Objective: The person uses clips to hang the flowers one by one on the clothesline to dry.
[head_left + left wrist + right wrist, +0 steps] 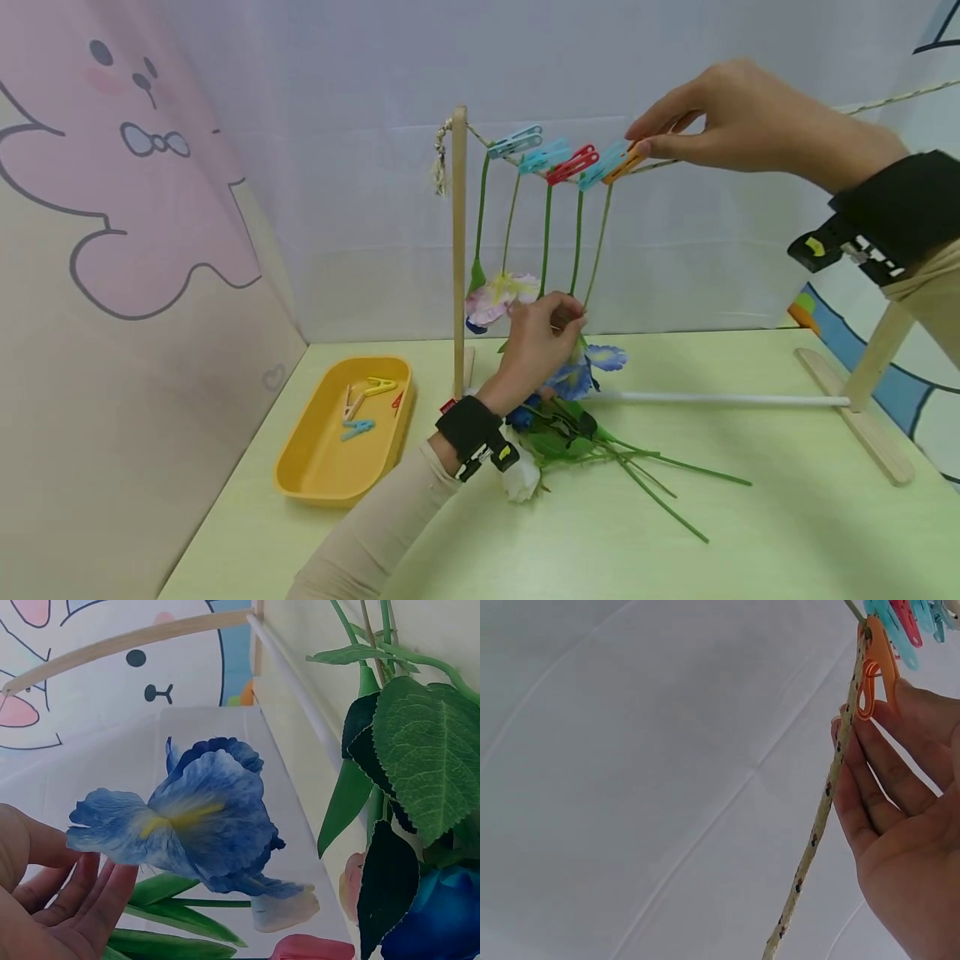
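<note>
My right hand pinches an orange clothespin on the speckled rope. That clothespin sits at the top of the stem of a blue artificial iris. Lower down, my left hand pinches this stem just above the bloom, thumb and finger meeting there. To the left along the rope, light blue clothespins and a red clothespin hold more flower stems, blooms hanging down. A pink and yellow flower hangs among them; my left hand partly hides others.
A yellow tray with several clothespins stands at the left. Loose flowers, including a white one, lie on the table below. The rope runs from a wooden post past the right arm; a white rod joins the stand's feet.
</note>
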Demonstrator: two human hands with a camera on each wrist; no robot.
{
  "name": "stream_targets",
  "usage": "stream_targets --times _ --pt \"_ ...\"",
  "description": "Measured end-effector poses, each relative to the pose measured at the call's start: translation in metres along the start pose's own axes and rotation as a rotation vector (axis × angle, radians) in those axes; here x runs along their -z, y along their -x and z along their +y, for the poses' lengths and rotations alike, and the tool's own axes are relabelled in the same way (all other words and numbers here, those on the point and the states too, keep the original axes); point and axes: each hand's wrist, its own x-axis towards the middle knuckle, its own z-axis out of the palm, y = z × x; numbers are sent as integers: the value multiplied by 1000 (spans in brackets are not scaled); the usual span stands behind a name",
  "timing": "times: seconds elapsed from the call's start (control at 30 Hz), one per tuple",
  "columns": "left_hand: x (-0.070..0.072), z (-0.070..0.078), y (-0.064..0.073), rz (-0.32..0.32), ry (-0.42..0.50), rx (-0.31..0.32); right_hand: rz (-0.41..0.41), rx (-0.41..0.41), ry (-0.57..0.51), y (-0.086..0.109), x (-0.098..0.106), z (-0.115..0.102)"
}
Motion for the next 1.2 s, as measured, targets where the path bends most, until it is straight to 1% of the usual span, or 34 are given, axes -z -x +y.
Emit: stream_targets --times 0.1,0.2,0.27,0.4,0.5,0.63,0.8,0.93,1.07,1.2 --pt "1 1 2 -10 -1 8 9 -6 2 0 -1 0" --pt "2 2 5 -14 -6 -5 31 -8 -15 2 -1 -1" --pt "3 2 7 -15 -17 -23 56 -6 -28 3 -1 -3" --pt "7 7 11 -16 -39 -54 121 2 -21 7 -2 -8" --pt "10 10 13 -6 -46 -73 165 29 -11 10 -2 -12" --pt "13 12 16 -3 -55 -99 238 79 3 14 -4 -17" --pt "17 11 26 -13 -59 -111 342 145 -9 21 -5 -28" --pt "23 9 34 -11 -47 -112 410 252 -7 28 -5 -40" --pt "33 6 41 23 -48 -114 427 335 0 35 -10 -50" --pt "50 -2 52 59 -99 -112 435 380 -32 44 -22 -56"
